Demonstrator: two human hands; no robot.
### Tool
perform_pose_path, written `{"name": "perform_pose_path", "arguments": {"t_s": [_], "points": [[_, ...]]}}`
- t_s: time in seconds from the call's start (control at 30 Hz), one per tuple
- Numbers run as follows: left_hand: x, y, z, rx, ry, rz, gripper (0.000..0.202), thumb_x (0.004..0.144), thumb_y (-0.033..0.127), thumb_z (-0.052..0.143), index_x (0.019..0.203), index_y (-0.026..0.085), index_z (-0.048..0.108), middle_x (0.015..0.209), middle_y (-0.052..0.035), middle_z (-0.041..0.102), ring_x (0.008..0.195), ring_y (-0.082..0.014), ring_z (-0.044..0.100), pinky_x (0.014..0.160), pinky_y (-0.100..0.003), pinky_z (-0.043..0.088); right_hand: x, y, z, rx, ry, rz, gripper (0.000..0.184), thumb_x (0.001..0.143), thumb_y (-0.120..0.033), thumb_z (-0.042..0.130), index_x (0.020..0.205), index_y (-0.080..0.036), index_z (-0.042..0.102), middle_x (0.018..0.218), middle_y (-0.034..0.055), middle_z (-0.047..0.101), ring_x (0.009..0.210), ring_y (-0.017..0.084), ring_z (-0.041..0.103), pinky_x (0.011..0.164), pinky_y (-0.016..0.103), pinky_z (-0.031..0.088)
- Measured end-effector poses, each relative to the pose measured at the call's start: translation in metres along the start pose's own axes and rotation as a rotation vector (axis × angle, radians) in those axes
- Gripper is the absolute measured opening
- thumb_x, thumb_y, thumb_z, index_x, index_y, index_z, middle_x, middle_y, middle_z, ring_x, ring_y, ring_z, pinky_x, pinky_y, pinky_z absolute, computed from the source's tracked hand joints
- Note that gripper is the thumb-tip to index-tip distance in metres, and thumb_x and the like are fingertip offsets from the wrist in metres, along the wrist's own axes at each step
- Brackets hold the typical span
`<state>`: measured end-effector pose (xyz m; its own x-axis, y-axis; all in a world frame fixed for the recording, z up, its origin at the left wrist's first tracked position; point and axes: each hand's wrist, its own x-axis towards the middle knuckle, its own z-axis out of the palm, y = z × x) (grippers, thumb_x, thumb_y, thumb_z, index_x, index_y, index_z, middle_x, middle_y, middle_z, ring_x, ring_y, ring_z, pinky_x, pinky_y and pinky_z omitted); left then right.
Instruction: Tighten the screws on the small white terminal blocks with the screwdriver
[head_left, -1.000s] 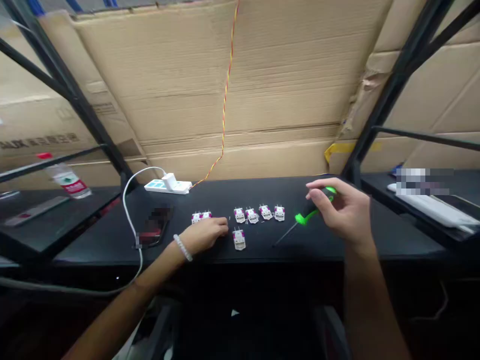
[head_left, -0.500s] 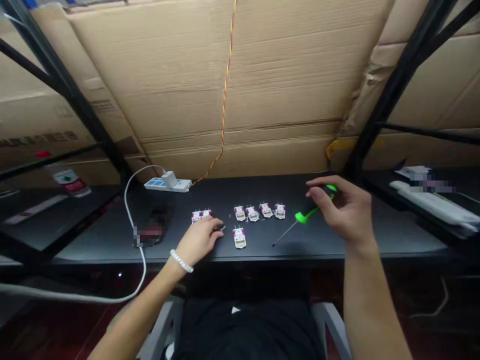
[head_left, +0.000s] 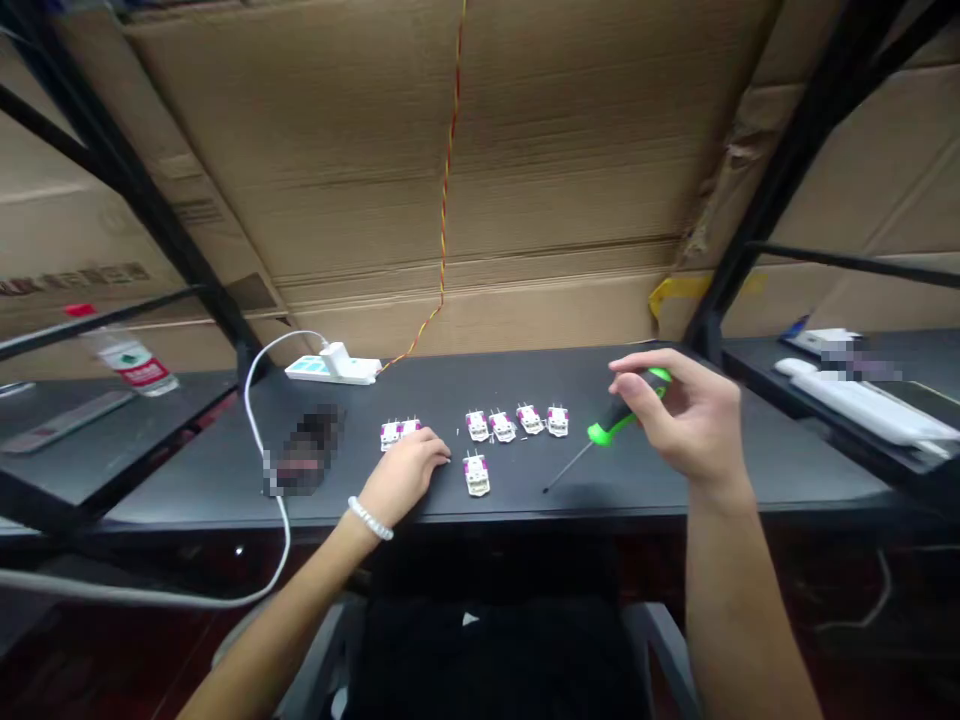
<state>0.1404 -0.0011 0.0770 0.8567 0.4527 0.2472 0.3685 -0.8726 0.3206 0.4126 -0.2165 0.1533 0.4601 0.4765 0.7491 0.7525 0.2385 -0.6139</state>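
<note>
My right hand [head_left: 686, 415] is closed around the black and green handle of a screwdriver [head_left: 602, 432], whose thin shaft slants down left with its tip low over the black table. Bent over the tabletop, my left hand [head_left: 409, 470] has its fingers drawn together; a tiny pale bit shows at the fingertips, too small to name. Just right of it lies a white and purple plug-like piece [head_left: 475, 475] with two prongs. Behind stand several similar pieces [head_left: 502, 427] in a row, with tiny slim bits near them. Two more pieces [head_left: 400, 432] sit beyond my left hand, partly covered.
A white power strip [head_left: 334, 368] with a plugged-in charger lies at the back left, its white cable [head_left: 255, 430] hanging over the front edge. Black shelf posts [head_left: 780, 170] rise on both sides. A bottle [head_left: 135, 362] lies tilted at left; cardboard [head_left: 337, 150] closes the back.
My left fingers have closed in and shifted slightly right, nearer the single front piece. My right hand and the screwdriver stay almost still. The cardboard looks darker.
</note>
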Motion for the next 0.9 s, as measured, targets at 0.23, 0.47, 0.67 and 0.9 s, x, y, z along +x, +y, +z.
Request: {"name": "perform_pose_path", "arguments": {"t_s": [0.23,0.47,0.67,0.9], "points": [[-0.002,-0.002,0.001,0.011,-0.02,0.058,0.026,0.105,0.018,0.046,0.095,0.018,0.069,0.101,-0.0092,0.07,0.097,-0.025,0.066,0.091,-0.039,0.053,-0.001,-0.003,0.003,0.043,-0.011,-0.02,0.017,0.096,-0.04,0.075,0.098,-0.024,0.077,0.081,0.0017,0.073,0.065,0.014,0.065,0.057,0.026,0.05],[-0.009,0.0,-0.008,-0.117,0.064,0.023,0.022,0.106,0.02,0.044,0.095,0.019,0.063,0.098,-0.0067,0.068,0.093,-0.0225,0.066,0.087,-0.036,0.052,-0.008,-0.025,0.02,0.37,-0.153,0.127,0.017,0.108,-0.043,0.053,0.107,-0.026,0.055,0.077,-0.0037,0.062,0.06,0.014,0.066,0.057,0.026,0.055],[-0.015,0.033,-0.021,-0.26,0.164,0.072,0.021,0.108,0.021,0.044,0.097,0.02,0.062,0.1,-0.0054,0.068,0.093,-0.0208,0.064,0.089,-0.034,0.052,-0.034,-0.05,0.07,0.041,-0.494,-0.041,0.006,0.098,-0.025,0.062,0.092,-0.023,0.064,0.085,0.0018,0.071,0.076,0.018,0.066,0.074,0.033,0.052],[-0.014,0.049,-0.023,-0.325,0.215,0.105,0.021,0.108,0.02,0.042,0.097,0.02,0.06,0.098,-0.0051,0.067,0.091,-0.0199,0.064,0.086,-0.032,0.051,-0.045,-0.04,0.112,0.1,-0.627,0.037,0.004,0.096,-0.026,0.071,0.1,-0.023,0.07,0.098,0.0044,0.08,0.092,0.023,0.074,0.086,0.036,0.054]]}}
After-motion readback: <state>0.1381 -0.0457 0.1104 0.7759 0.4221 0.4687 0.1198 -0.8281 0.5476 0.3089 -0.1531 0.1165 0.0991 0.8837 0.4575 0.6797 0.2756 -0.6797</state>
